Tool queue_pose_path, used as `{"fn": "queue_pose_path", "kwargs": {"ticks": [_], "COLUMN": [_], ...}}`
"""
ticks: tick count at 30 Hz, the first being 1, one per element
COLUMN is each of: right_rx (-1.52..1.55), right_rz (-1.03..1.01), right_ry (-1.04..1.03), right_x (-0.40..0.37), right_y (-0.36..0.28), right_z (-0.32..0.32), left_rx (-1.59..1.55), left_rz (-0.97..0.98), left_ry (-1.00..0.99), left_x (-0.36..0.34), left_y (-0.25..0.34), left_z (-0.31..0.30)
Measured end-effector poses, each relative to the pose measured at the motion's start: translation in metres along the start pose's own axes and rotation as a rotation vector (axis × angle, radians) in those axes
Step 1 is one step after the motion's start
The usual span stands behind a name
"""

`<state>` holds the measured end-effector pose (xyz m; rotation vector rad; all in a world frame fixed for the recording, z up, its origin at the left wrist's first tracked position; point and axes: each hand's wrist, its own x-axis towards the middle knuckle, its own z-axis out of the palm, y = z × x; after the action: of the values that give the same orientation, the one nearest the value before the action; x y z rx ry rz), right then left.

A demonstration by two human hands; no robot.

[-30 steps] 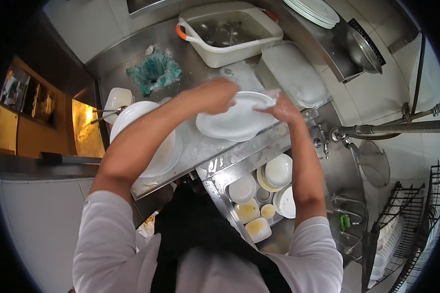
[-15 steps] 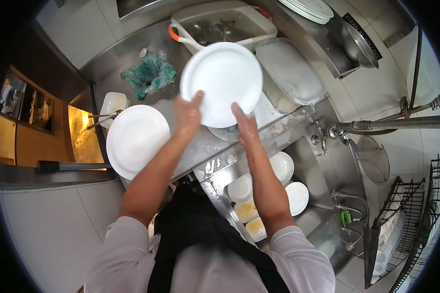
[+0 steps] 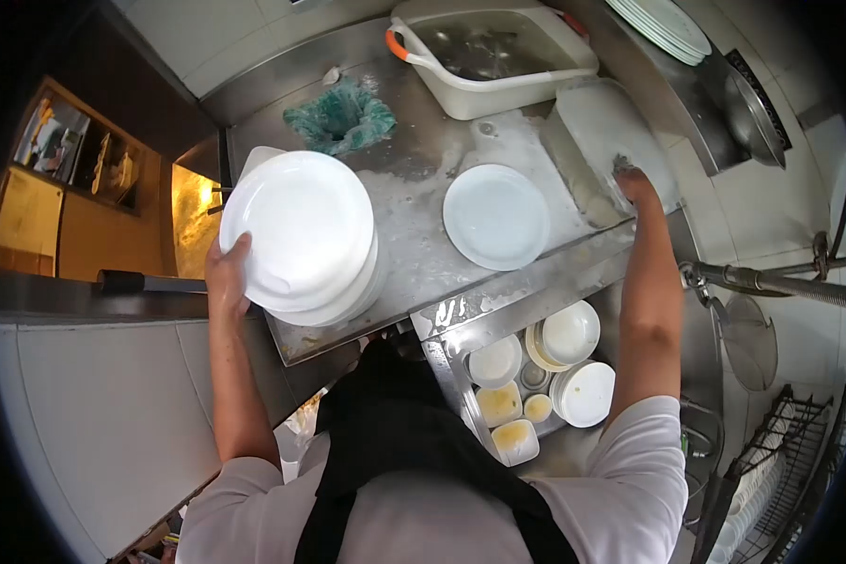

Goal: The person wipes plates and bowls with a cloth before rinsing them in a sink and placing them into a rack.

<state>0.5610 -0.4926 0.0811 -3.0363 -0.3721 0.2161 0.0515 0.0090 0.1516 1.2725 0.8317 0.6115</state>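
1. The left hand grasps the near-left rim of a white plate, thumb on the upper face and fingers out of sight beneath, a hold that seems to support the edge while leaving most of the face uncovered.
2. That plate is above a stack of white plates at the left of the steel counter; whether it rests on them or is slightly lifted, I cannot tell. The stack likely gives it a level support.
3. The right hand reaches to the foamy rectangular tub, fingers pointing down at a small greyish item. Whether they grip it is unclear. The tub sits within that arm's reach.
4. Between the hands, a round plate lies flat amid suds, apart from the stack, so its whole face is exposed.
5. In the sink, stacked bowls stand beside square dishes with yellow residue, close together, probably to save room.
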Motion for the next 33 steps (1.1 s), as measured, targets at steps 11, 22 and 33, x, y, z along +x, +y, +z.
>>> {"fn": "queue_pose_path", "kwargs": {"ticks": [11,22,33], "right_rx": [0.929,0.083,0.017], "right_rz": [-0.011,-0.488,-0.407], "right_ry": [0.582,0.556,0.348], "right_x": [-0.073,-0.139,-0.162], "right_y": [-0.085,-0.198,-0.147], "right_z": [-0.029,0.159,0.141], "left_rx": [0.875,0.595,0.942], "left_rz": [0.181,0.372,0.138], "left_ry": [0.106,-0.471,-0.202], "left_x": [0.002,-0.061,0.017], "left_y": [-0.001,-0.063,-0.2], "left_z": [-0.017,0.198,0.292]}}
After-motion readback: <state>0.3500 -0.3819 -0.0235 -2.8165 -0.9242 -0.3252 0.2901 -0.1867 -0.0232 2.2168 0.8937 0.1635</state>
